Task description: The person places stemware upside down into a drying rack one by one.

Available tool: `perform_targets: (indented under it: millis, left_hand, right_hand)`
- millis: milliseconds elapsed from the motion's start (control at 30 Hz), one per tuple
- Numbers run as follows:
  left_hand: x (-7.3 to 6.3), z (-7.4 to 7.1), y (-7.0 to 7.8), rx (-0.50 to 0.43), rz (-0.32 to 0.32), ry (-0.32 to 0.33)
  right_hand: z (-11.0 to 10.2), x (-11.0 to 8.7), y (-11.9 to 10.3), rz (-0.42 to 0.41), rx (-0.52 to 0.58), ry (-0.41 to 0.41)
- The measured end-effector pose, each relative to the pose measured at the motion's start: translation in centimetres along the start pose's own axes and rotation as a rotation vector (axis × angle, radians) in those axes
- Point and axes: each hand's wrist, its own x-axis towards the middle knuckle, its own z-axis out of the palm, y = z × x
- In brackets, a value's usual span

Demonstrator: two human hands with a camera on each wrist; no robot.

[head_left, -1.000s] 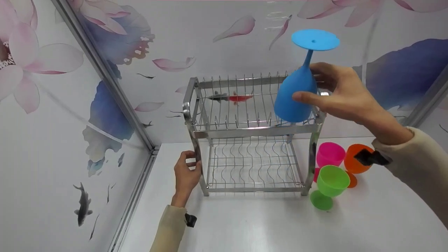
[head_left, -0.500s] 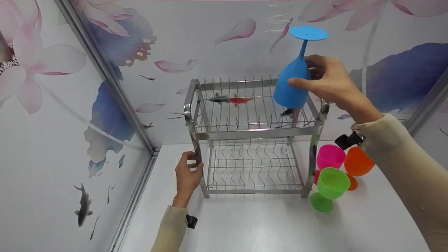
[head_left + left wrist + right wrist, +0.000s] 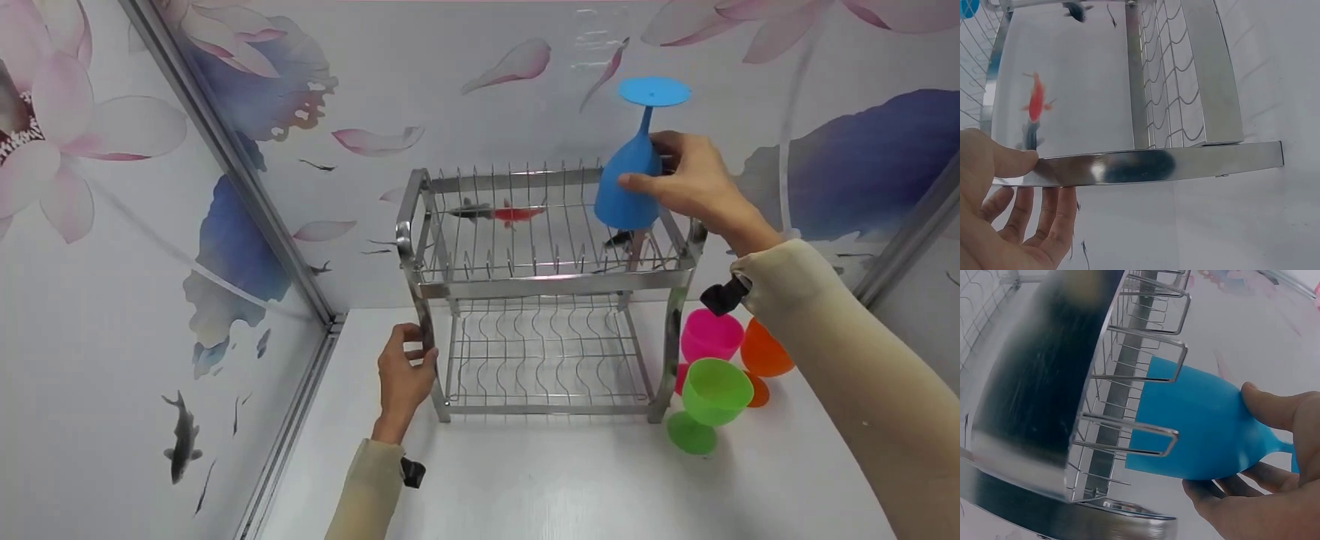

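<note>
A blue plastic goblet (image 3: pixel 626 191), upside down with its round foot on top, is in my right hand (image 3: pixel 694 180). Thumb and fingers grip its bowl, as the right wrist view (image 3: pixel 1264 455) also shows, where the rim overlaps the upright wires of the upper shelf. Below it stands a two-tier metal dish rack (image 3: pixel 555 283). My left hand (image 3: pixel 405 375) grips the rack's left front leg, thumb on one side and fingers on the other; the left wrist view shows the same leg (image 3: pixel 1202 163).
Right of the rack, a pink goblet (image 3: pixel 711 335), an orange goblet (image 3: pixel 766 351) and a green goblet (image 3: pixel 718 394) stand upright on the white table (image 3: pixel 525 480). A wall with printed flowers and fish rises behind the rack, another at the left.
My right hand has carried the blue goblet slightly away toward the back of the upper shelf, and it has just dipped lower and turned more upright. The left hand keeps its grip on the leg.
</note>
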Motion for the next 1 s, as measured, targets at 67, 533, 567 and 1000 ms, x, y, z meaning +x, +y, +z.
perform_targets:
  millis: [67,533,567,1000]
  left_hand:
    - [0.0,0.0,0.0,0.002,-0.007,-0.005]
    - [0.1,-0.1,-0.2,0.025,-0.004,0.001]
    - [0.1,-0.2,-0.2,0.028,-0.005,0.000]
    - [-0.1,0.0,-0.2,0.026,0.000,-0.012]
  right_hand:
    - [0.2,0.2,0.2,0.005,-0.017,0.003]
    - [1.9,1.2,0.7,0.054,-0.065,0.003]
    - [2.0,1.2,0.7,0.058,-0.069,0.001]
    - [2.8,1.0,1.9,0.094,-0.086,0.000]
